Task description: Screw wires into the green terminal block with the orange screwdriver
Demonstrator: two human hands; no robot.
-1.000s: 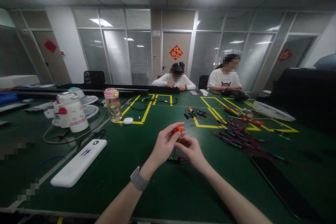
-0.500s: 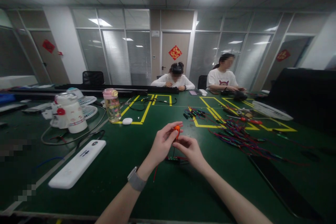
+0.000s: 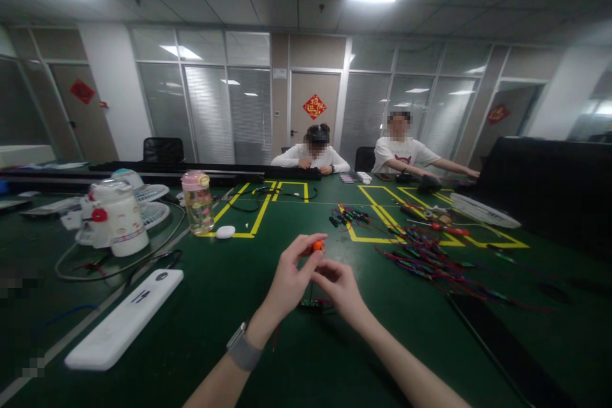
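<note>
Between my hands stands a screwdriver (image 3: 319,245) with an orange handle and a thin dark shaft pointing down. My left hand (image 3: 292,275) is closed around the handle, thumb and fingers near its top. My right hand (image 3: 340,282) is closed too, thumb and fingertips pinching the tool lower down, by the shaft. Below the fingers a small green circuit board (image 3: 310,303) lies on the table, with red wires running off it. The shaft's tip comes down at the board; whether it sits in a screw is too small to tell.
On the green table (image 3: 191,344), a heap of wired circuit boards (image 3: 430,258) lies right, beside a dark flat panel (image 3: 502,344). To the left are a white power bank-like block (image 3: 127,319), a white jug (image 3: 122,220) and a pink-lidded bottle (image 3: 197,204). Two people sit opposite.
The view has tilted up slightly and shifted. My hands keep their hold on the screwdriver, its handle turned a little. The person at right now reaches an arm out sideways.
</note>
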